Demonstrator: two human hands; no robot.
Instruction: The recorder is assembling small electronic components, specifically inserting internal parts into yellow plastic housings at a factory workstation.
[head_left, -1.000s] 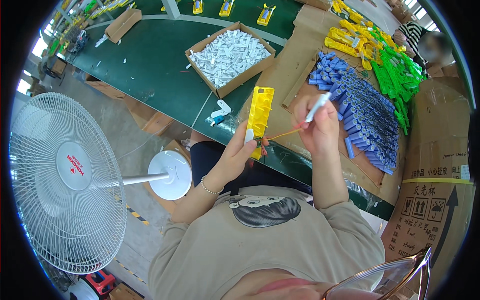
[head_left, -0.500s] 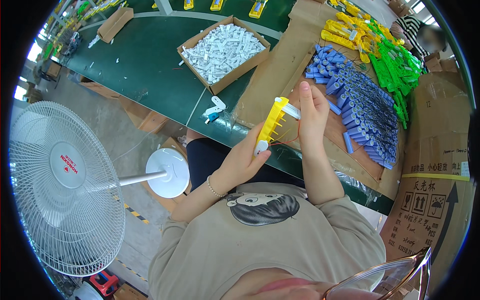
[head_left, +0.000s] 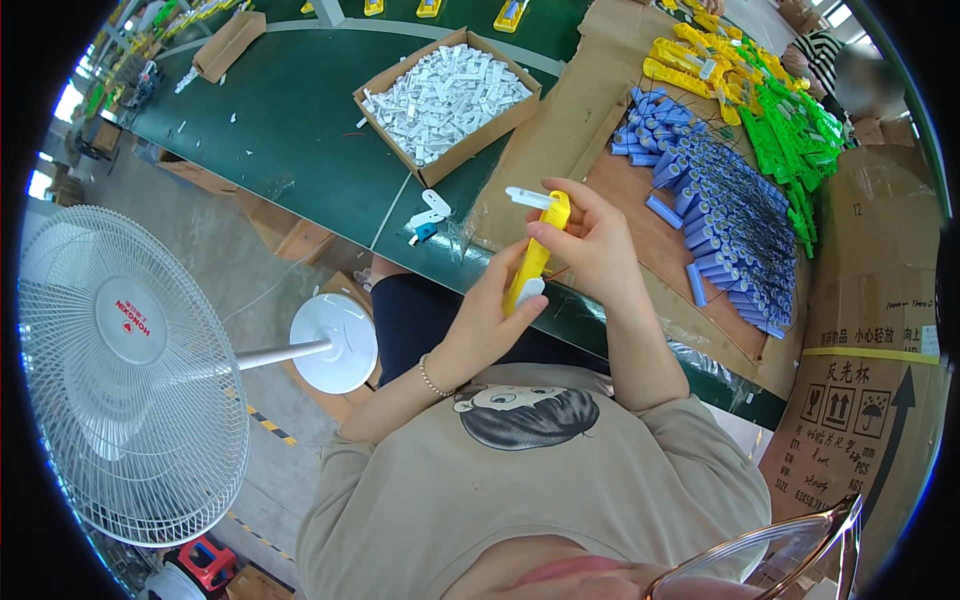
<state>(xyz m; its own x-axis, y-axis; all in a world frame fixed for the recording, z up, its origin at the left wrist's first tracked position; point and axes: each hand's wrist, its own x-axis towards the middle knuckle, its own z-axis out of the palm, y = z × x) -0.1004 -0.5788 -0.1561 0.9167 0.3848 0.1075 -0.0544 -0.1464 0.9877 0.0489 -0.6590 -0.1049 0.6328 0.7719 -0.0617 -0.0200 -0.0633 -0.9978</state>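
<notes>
A narrow yellow plastic housing point(head_left: 535, 262) is held in front of me, tilted with its top toward the right. My left hand point(head_left: 485, 315) is closed round its lower part, the thumb beside a white rounded piece point(head_left: 531, 289) at that end. My right hand point(head_left: 598, 245) grips the upper end between thumb and fingers. From that end a white strip point(head_left: 526, 197) sticks out to the left. The inside of the housing faces away and is hidden. Beyond my hands, a small white-and-blue part point(head_left: 428, 222) lies on the green table point(head_left: 300, 150).
A cardboard box point(head_left: 430, 176) of small white parts stands ahead. On the right lie blue cylindrical cells point(head_left: 715, 215) with dark wires, plus yellow housings point(head_left: 690, 65) and green housings point(head_left: 790, 135). A large carton point(head_left: 870, 300) stands at far right, a white fan point(head_left: 135, 370) at left.
The housing has been turned, so its toothed side and wires no longer show plainly. The white strip now points left instead of right. My right hand has moved left onto the upper end.
</notes>
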